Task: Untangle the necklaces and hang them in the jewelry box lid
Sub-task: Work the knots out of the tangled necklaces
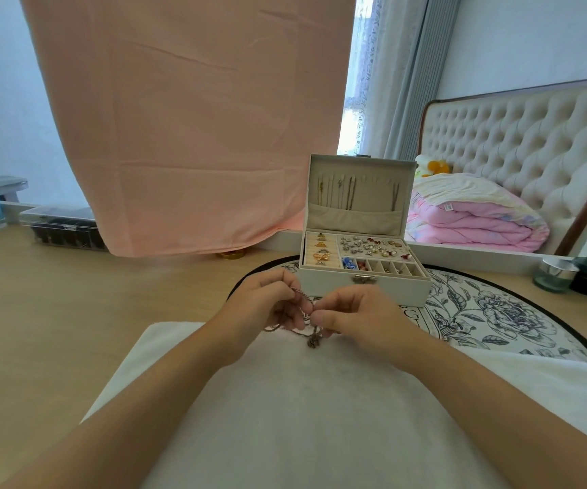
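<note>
A thin dark necklace chain [302,298] is held between both hands just above a white cloth [302,400]. My left hand [264,305] pinches the chain's upper part. My right hand [359,315] pinches it close by, and a small tangled clump [312,342] dangles below onto the cloth. Behind the hands stands a white jewelry box [366,287], open. Its upright lid [359,192] has several chains hanging from hooks over a beige pocket.
The box tray holds rings, earrings and beads. It stands on a round floral mat [489,312] on a wooden desk [55,312]. A pink cloth [186,118] hangs behind. A clear plastic case [62,227] sits at the left, small jars [556,275] at the right.
</note>
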A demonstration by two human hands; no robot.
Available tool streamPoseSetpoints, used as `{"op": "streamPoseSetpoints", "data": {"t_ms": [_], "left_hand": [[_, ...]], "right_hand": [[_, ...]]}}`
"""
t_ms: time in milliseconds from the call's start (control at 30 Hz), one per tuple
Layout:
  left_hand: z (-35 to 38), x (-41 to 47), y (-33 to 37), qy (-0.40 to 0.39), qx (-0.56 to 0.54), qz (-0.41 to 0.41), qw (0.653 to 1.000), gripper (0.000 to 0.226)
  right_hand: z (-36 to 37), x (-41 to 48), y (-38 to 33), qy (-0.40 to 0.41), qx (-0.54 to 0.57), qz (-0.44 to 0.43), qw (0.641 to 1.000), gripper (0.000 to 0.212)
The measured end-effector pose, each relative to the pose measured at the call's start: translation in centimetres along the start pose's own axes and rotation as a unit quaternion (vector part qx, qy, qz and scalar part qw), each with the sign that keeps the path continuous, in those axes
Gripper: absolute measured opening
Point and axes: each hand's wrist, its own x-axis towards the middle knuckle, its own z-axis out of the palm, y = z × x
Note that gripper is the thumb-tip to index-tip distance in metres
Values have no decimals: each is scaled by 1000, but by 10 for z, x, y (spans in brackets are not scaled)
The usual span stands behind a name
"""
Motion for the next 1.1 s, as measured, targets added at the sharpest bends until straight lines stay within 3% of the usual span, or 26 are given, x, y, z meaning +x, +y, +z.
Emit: {"op": "streamPoseSetpoints", "data": {"t_ms": [167, 300, 367, 467, 567, 633, 733, 800, 900, 1100], "left_hand": [[3, -1, 4, 19, -16, -16, 1000, 10], [7, -1, 15, 5, -3, -39, 999, 10], [-2, -2, 14, 0, 61, 5, 998, 8], [-25, -8, 15, -45, 314, 29, 948, 24], [-30, -14, 24, -150, 459, -104, 869, 30], [-26, -16, 27, -180, 493, -143, 839, 26], [-23, -11, 21, -137, 512, -75, 845, 14], [-19, -3, 13, -108, 552, -7, 827, 7], [-8, 6, -6, -136, 599, 46, 788, 24], [-14, 8, -19, -49, 496, 72, 864, 14]], "right_hand": [[-4, 0, 2, -30, -44, 11, 999, 8], [-4, -3, 4, -90, -256, -35, 962, 16], [-4, -4, 6, -87, -298, -52, 949, 21], [-13, -5, 2, -114, -275, -44, 954, 28], [-22, -5, -6, -199, -205, -12, 958, 38], [-23, 1, -2, -155, -187, -17, 970, 51], [-25, 7, 11, -53, -262, -30, 963, 53], [-23, 7, 18, -72, -328, -34, 941, 41], [-23, 10, 25, -91, -344, -56, 933, 26], [-28, 8, 24, -27, -296, -51, 953, 12]]}}
